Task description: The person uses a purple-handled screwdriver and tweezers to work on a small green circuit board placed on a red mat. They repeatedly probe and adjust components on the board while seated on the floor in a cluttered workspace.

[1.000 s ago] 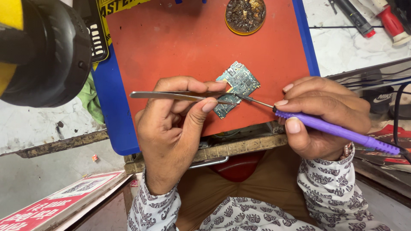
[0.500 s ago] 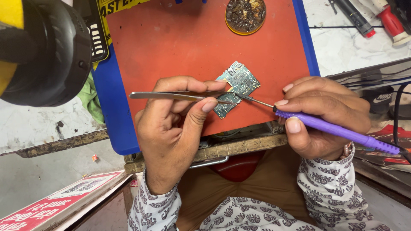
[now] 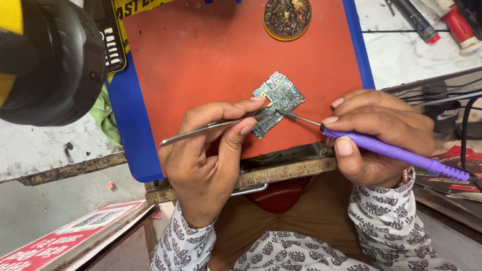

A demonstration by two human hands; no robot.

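A small green circuit board (image 3: 279, 97) lies on a red work mat (image 3: 211, 55). My left hand (image 3: 208, 155) pinches metal tweezers (image 3: 201, 131) whose tips rest on the board's lower part, and its index fingertip touches the board's edge. My right hand (image 3: 379, 135) grips a purple-handled soldering iron (image 3: 396, 153); the thin metal tip meets the board near its middle. Both sleeves are patterned white.
A round tin of dark residue (image 3: 287, 17) sits at the mat's far edge. A black and yellow device (image 3: 45, 55) looms at the upper left. Screwdrivers (image 3: 437, 22) lie on the white bench to the right, with cables (image 3: 467, 115) beside my right hand.
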